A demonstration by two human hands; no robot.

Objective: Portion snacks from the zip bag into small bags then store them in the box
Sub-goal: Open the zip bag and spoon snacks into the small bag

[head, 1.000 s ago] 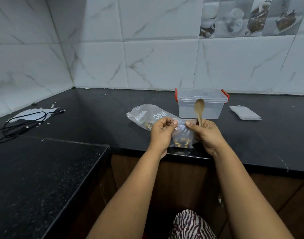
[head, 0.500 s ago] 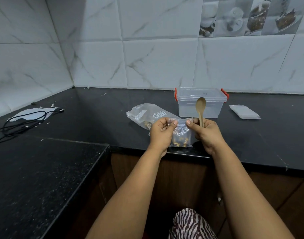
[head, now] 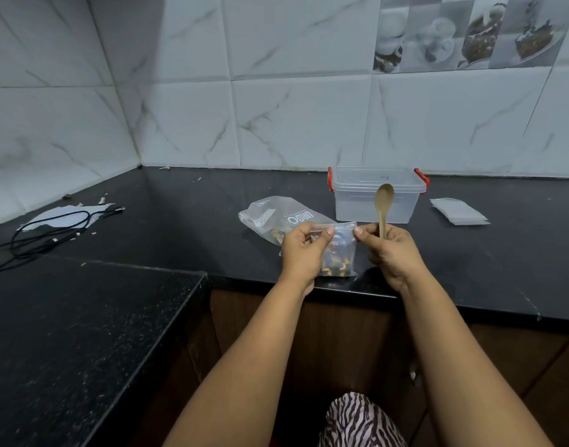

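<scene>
Nearest, at the counter's front edge: two hands holding one small clear bag (head: 338, 250) upright between them. Left hand (head: 304, 253) pinching the bag's top left corner between thumb and forefinger, other fingers curled behind the plastic. Right hand (head: 391, 250) pinching the top right corner with thumb and forefinger while also gripping one wooden spoon (head: 383, 206) in the curled remaining fingers, handle in the fist, bowl pointing up. Inside the small bag, a little heap of brown and yellow snacks (head: 335, 267) settled at the bottom; too small for counting.

Just behind the hands, lying flat on the black counter (head: 186, 221): one larger zip bag (head: 276, 214) with white printed lettering, partly hidden by the left hand, some snack pieces visible through it.

Farther back, right of the zip bag: one clear plastic box (head: 357, 201) with lid on and two red clips, one at each end. Spoon bowl overlapping the box front in this view.

Right of the box, well apart: one flat stack of pale small bags (head: 459, 211); number in the stack unclear.

Far left: one coiled black cable (head: 47, 232) lying over one sheet of white paper (head: 63, 212).
</scene>
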